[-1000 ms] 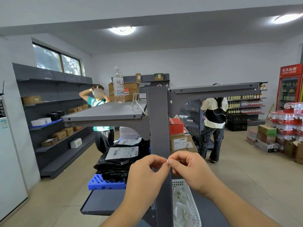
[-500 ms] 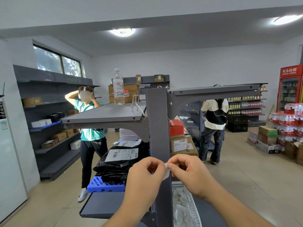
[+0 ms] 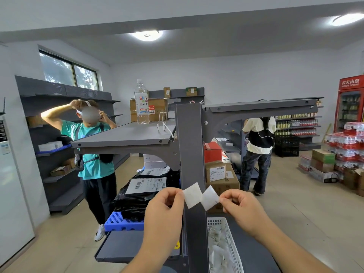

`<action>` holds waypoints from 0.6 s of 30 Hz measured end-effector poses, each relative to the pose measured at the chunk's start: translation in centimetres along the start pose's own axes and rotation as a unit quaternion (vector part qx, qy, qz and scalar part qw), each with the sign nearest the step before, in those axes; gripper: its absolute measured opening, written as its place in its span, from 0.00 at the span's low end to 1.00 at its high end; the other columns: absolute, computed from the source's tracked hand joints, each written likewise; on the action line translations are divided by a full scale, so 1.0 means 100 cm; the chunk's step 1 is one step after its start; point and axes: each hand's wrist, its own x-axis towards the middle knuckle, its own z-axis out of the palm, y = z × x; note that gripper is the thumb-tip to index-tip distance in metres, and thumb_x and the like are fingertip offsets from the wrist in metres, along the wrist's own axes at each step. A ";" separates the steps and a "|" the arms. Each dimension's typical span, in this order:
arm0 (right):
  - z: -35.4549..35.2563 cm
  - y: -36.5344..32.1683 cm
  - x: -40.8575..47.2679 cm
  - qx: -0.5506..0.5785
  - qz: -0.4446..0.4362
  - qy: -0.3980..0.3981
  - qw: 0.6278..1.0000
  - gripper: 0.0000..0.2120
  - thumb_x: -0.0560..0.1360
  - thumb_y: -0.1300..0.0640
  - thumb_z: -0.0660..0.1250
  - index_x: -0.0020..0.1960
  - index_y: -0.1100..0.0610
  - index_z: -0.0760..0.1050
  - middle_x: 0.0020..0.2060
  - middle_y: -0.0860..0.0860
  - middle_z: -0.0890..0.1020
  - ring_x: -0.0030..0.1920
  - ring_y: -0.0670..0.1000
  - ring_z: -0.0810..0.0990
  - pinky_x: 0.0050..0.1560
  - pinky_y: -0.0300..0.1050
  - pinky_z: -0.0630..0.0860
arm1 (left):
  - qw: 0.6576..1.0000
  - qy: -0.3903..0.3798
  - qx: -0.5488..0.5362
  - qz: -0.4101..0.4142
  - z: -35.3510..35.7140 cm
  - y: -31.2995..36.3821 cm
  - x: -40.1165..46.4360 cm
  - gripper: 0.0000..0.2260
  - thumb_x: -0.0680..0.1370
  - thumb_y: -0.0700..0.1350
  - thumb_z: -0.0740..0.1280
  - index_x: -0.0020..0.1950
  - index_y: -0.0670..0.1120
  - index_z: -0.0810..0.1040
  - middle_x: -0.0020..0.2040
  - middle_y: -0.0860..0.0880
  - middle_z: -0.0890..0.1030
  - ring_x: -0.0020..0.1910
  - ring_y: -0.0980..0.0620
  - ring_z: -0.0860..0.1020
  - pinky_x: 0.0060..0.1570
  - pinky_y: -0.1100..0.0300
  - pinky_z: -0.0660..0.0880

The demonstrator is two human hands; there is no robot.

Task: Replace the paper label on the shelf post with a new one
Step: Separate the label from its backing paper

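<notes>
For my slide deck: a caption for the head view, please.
Both hands, left hand and right hand, peel a white label apart before the grey shelf post.

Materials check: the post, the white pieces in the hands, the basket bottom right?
Post: looks like painted sheet metal, matte dark grey, crisp folded edges. White pieces: thin paper or label stock, slightly translucent; each hand pinches one outer corner. Basket: probably moulded white plastic, lattice wall.

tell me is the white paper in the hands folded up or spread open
Spread open. The white paper stretches as two square panels between the left hand and right hand, each pinching an outer corner, in front of the shelf post.
</notes>
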 end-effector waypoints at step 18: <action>0.031 0.146 0.020 -0.283 0.197 -0.085 0.935 0.10 0.74 0.57 0.64 0.42 0.60 0.83 0.37 0.50 0.86 0.40 0.51 0.84 0.37 0.46 0.77 | 1.000 0.015 0.001 0.001 -0.023 -0.020 -0.001 0.11 0.81 0.42 0.67 0.41 0.52 0.83 0.39 0.52 0.86 0.32 0.59 0.76 0.32 0.68 0.74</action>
